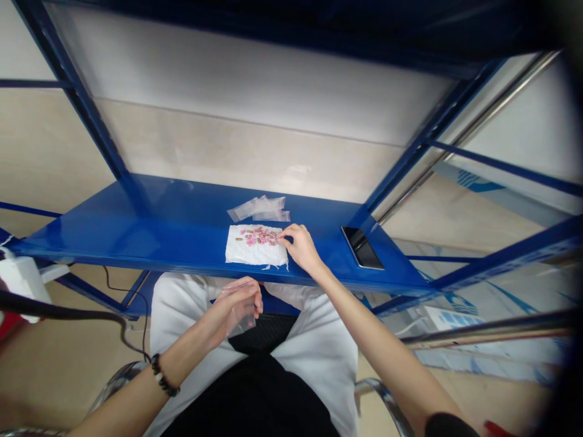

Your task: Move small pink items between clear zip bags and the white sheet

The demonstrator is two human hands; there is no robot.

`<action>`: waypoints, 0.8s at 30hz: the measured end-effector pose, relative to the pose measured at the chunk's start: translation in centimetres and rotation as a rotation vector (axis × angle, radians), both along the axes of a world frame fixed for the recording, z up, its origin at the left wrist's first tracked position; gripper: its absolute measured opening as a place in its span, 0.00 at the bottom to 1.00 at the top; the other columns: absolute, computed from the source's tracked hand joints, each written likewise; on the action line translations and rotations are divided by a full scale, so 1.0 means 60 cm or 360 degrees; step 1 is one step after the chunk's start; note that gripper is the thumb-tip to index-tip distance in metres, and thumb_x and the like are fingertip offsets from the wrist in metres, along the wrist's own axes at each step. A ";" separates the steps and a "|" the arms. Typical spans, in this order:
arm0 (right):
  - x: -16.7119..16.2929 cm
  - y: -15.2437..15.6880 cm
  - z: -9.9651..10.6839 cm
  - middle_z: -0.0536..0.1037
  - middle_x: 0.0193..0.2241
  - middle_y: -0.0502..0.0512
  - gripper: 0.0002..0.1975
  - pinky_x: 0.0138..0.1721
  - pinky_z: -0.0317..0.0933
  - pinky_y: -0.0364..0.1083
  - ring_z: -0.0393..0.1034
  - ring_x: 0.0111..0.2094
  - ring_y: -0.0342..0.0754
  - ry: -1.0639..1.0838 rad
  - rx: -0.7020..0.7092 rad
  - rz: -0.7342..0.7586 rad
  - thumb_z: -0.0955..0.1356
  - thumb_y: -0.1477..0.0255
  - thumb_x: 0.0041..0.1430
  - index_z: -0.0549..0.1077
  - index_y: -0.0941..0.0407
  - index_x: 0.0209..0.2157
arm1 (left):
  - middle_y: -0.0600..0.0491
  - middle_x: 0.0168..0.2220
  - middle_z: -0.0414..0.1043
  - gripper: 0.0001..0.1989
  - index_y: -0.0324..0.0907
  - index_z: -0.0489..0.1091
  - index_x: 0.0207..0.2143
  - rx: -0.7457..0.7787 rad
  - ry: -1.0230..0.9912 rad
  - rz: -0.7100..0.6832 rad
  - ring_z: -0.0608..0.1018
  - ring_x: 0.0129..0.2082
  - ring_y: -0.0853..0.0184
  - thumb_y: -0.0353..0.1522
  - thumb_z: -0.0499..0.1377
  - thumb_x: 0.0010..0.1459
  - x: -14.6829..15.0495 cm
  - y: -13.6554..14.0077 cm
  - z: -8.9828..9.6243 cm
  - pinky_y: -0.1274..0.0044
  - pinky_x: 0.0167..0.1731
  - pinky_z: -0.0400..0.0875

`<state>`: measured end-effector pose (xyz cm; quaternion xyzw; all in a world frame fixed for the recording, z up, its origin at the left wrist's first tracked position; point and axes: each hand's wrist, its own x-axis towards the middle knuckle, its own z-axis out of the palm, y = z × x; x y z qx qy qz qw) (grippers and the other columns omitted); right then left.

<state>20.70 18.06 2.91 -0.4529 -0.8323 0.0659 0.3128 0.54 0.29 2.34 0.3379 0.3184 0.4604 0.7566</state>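
A white cloth (234, 252) lies near the front edge of the blue shelf, with several small pink and brown pieces (259, 237) spread over it. At the cloth's right side my right hand (296, 243) pinches with thumb and forefinger among the pieces; what the fingertips hold, if anything, is too small to make out. Below the shelf edge, over my lap, my left hand (237, 300) is curled around a small clear plastic bag (241, 321), which hangs under the palm. A little pink shows at the bag.
Several clear plastic bags (262, 208) lie behind the cloth. A dark phone (362, 247) rests to the right on the blue shelf (182, 212). Blue frame posts (401, 164) rise at both sides, and a white power strip (25, 279) hangs at left.
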 end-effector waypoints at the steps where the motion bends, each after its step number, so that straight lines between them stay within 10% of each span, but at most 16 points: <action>1: 0.000 0.000 0.000 0.77 0.36 0.55 0.04 0.44 0.58 0.50 0.66 0.40 0.51 -0.0020 0.0010 0.0014 0.71 0.74 0.58 0.80 0.53 0.32 | 0.53 0.27 0.68 0.11 0.40 0.65 0.31 0.0003 -0.0002 0.0008 0.72 0.25 0.70 0.38 0.59 0.60 -0.002 0.001 0.001 0.80 0.21 0.65; 15: -0.014 -0.025 0.024 0.77 0.34 0.56 0.03 0.44 0.58 0.51 0.66 0.39 0.51 -0.0021 0.0002 -0.0014 0.71 0.75 0.56 0.79 0.55 0.29 | 0.55 0.26 0.65 0.11 0.41 0.63 0.31 -0.0054 -0.0080 0.0010 0.71 0.25 0.70 0.37 0.61 0.58 -0.007 0.002 0.006 0.80 0.21 0.66; 24: -0.044 -0.210 0.055 0.77 0.34 0.52 0.02 0.45 0.60 0.50 0.69 0.41 0.50 0.0514 -0.0283 0.0319 0.71 0.73 0.57 0.76 0.53 0.30 | 0.53 0.25 0.71 0.09 0.38 0.69 0.31 0.0182 0.0434 -0.0050 0.72 0.25 0.71 0.33 0.65 0.53 0.007 0.000 -0.018 0.81 0.24 0.64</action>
